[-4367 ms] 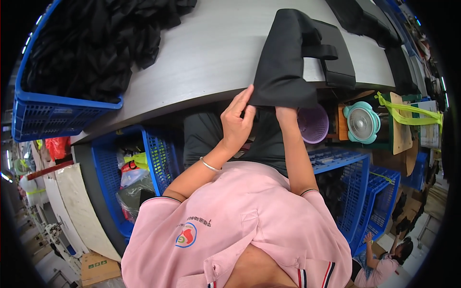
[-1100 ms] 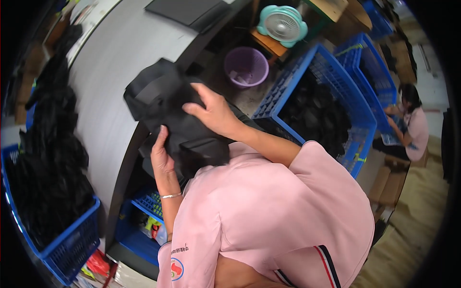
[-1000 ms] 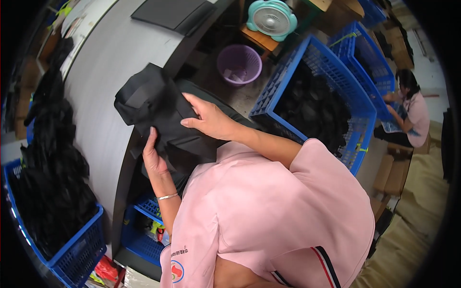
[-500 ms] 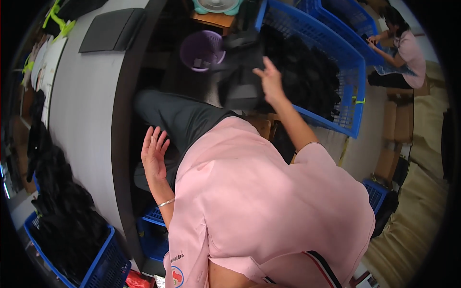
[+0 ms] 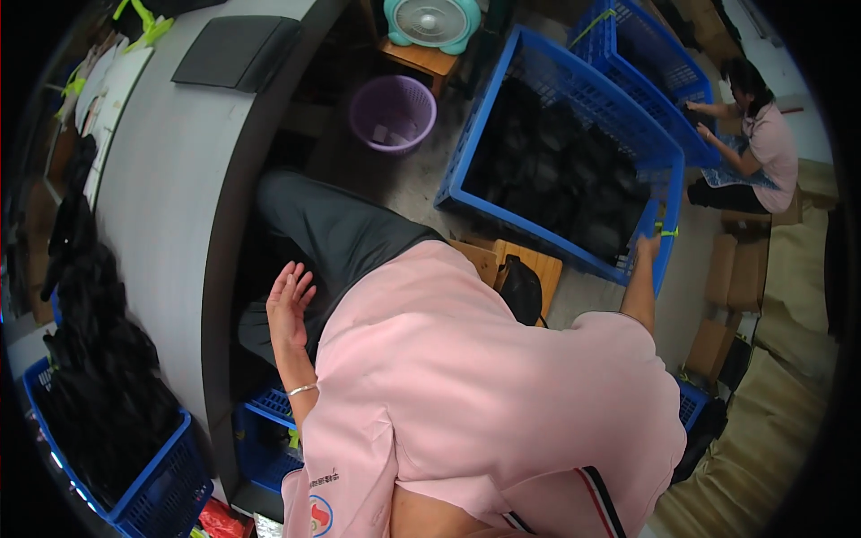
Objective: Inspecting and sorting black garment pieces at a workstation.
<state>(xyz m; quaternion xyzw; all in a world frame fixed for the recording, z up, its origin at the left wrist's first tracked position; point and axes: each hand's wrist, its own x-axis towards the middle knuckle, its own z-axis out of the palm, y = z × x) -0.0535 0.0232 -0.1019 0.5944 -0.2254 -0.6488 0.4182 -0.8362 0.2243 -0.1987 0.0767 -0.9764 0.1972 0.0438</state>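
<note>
My right hand (image 5: 646, 247) reaches out to the right and grips the near right end of a large blue plastic basket (image 5: 538, 218), beside a yellow-green tie (image 5: 665, 230) on its rim. Many black pieces (image 5: 556, 161), seemingly fabric, fill the basket's bottom; their exact kind is hard to make out. My left hand (image 5: 289, 303) is raised beside the table edge, above my dark trousers, with its fingers loosely bent and apart and nothing in it.
A grey table (image 5: 166, 188) runs along my left, with a black flat pad (image 5: 235, 54). Beyond my knee stand a purple bin (image 5: 392, 115) and a teal fan (image 5: 432, 22). At lower left, another blue basket (image 5: 166, 480) holds black fabric. A co-worker (image 5: 767, 148) sits at far right.
My right hand has moved right and nearer, from a blurred black piece beside the basket to the basket's end. That piece no longer shows there. The view has shifted; my left hand stays raised.
</note>
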